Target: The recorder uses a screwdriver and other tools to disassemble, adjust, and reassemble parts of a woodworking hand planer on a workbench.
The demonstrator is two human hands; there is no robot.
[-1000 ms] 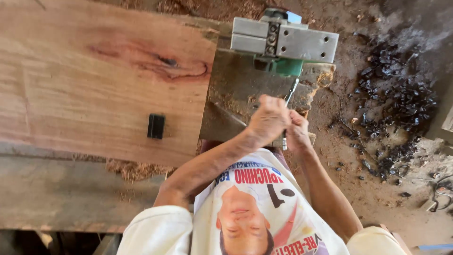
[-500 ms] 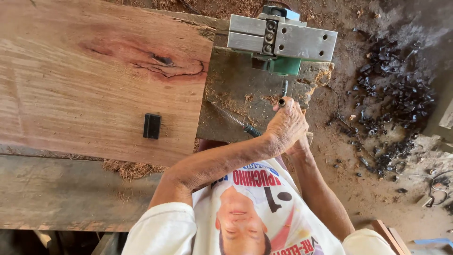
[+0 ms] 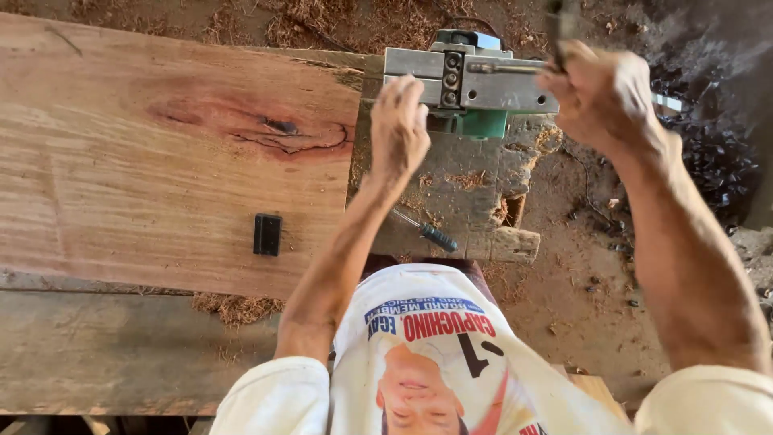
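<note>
At upper centre, the left hand (image 3: pixel 400 129) rests open-fingered on the planer (image 3: pixel 471 80); the right hand (image 3: pixel 602 97) is clenched around a dark tool (image 3: pixel 555 28).

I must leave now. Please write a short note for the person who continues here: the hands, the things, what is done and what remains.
Left hand: open, fingers on the metal base of the green power tool, steadying it.
Right hand: closed on a thin dark tool, raised at the base's right end.
A screwdriver lies on the bench; a small black block sits on the wide plank.
Done or left: cannot tell.
</note>
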